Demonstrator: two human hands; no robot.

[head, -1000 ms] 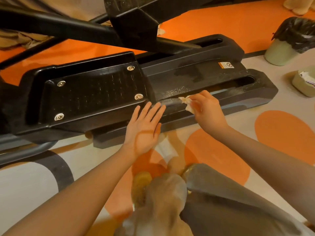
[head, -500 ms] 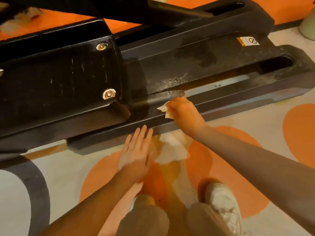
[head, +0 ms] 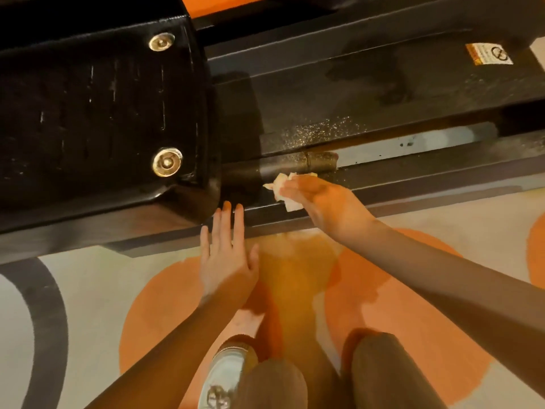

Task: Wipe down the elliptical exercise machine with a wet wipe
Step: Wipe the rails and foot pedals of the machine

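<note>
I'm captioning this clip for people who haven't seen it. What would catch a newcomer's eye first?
The right hand stands out at centre, pinching a crumpled wet wipe against the black base rail of the elliptical machine, just below a short metal rod. The left hand is spread flat beside it, fingertips at the rail's edge. At upper left, two shiny bolts gleam on the foot pedal.

Pale floor (head: 88, 273) patterned with large orange circles (head: 413, 305) and a curved grey band (head: 47, 320), warmly lit.
</note>
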